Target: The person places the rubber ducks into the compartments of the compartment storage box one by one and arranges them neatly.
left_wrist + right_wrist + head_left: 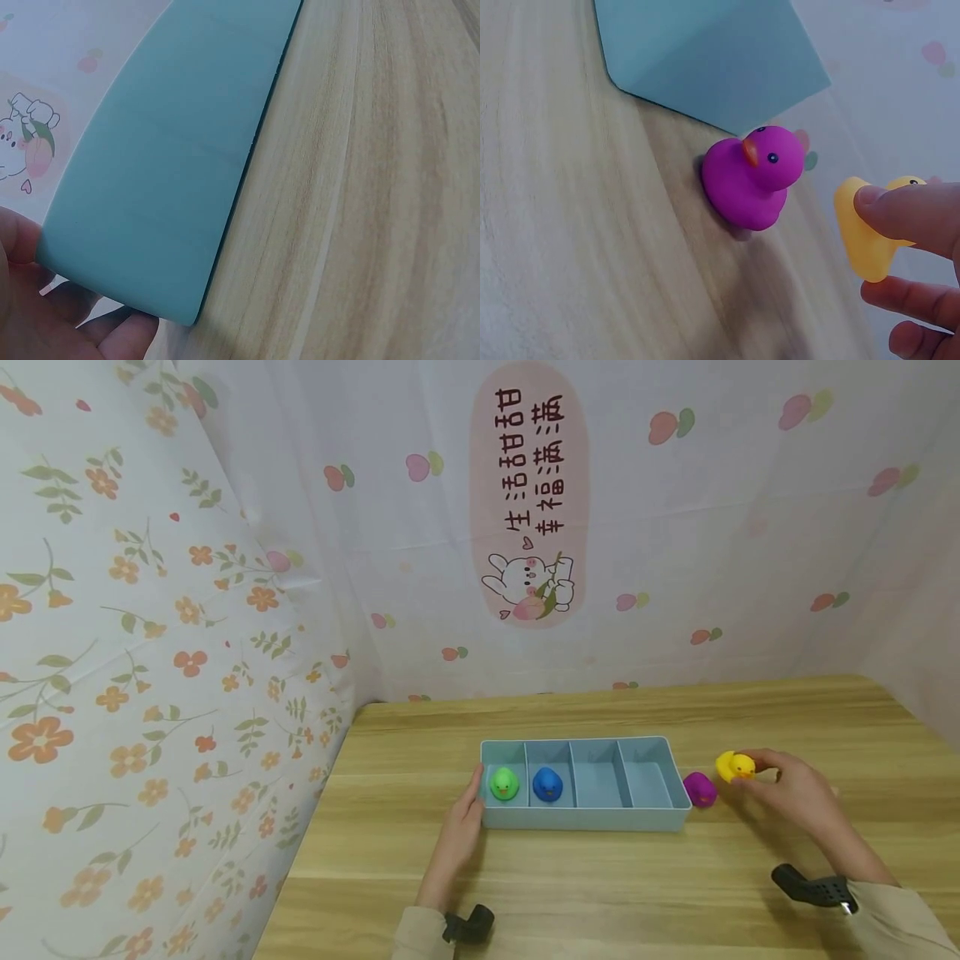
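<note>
A pale blue-green box [581, 819] with several compartments in a row sits on the table. A green toy duck [505, 784] occupies its leftmost compartment, and a blue toy duck [547, 785] the one beside it. My left hand [459, 827] rests against the outside of the box's left end; fingertips touch that wall in the left wrist view. To the right, my right hand [797, 789] pinches a yellow toy duck [733, 766] between thumb and fingers, raised off the table. Just below and left of it, a purple toy duck [742, 180] stands beside the box's right end.
The wood-grain table [585, 893] extends around the box. Behind it hangs a white printed curtain [405, 543], and a floral cloth [172, 693] slopes down along the left side. Each wrist carries a black camera mount.
</note>
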Motion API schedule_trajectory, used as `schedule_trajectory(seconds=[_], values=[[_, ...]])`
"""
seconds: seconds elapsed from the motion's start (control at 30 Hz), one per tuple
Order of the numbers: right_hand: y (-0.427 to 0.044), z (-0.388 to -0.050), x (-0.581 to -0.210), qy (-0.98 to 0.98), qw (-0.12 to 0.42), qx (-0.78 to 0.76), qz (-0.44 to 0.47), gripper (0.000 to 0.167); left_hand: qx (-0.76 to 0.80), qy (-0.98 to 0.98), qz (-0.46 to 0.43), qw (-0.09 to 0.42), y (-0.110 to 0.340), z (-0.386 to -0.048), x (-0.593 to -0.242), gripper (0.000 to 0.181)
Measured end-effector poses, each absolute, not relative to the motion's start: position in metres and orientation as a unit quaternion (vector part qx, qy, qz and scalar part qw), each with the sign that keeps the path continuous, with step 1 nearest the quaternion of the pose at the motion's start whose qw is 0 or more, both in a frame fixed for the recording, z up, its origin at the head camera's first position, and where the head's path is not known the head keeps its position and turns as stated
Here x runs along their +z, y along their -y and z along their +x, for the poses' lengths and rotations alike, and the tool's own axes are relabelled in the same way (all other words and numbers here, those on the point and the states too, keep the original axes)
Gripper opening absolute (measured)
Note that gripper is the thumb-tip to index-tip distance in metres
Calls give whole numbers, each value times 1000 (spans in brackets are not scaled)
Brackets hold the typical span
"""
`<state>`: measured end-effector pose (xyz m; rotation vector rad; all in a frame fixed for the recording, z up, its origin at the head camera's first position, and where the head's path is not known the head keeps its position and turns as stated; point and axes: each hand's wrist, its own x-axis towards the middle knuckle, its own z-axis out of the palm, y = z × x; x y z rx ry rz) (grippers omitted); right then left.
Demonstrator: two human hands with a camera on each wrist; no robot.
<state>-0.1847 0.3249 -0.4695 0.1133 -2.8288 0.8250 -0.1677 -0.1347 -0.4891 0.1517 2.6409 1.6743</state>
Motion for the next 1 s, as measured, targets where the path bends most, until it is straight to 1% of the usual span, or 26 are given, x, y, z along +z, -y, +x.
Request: schedule_trajectory(seconds=[0.2, 0.7, 1.0], values=[[-322, -185, -468, 953, 109, 277, 44, 46, 533, -845, 48, 10, 136, -167, -490, 52], [-309, -188, -455, 953, 107, 279, 58, 46, 536, -843, 47, 6, 134, -168, -489, 51], [-298, -191, -449, 947, 120, 289, 77, 43, 536, -843, 43, 6, 134, -168, -489, 51]])
